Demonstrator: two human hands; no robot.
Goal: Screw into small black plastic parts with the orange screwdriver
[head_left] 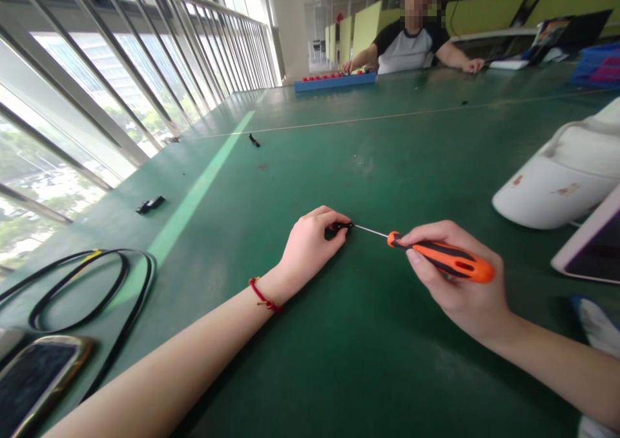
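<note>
My left hand pinches a small black part close to the green tabletop; the fingers hide much of it, so its kind does not show. In my right hand is a screwdriver with an orange and black handle, held between thumb and fingers. The thin metal shaft points left, and its tip meets or nearly meets the black part. A red cord bracelet circles my left wrist.
Small black pieces lie to the left and farther back. A coiled black cable and a phone are at lower left. A white container stands at right. Across the table sits a person by a blue tray.
</note>
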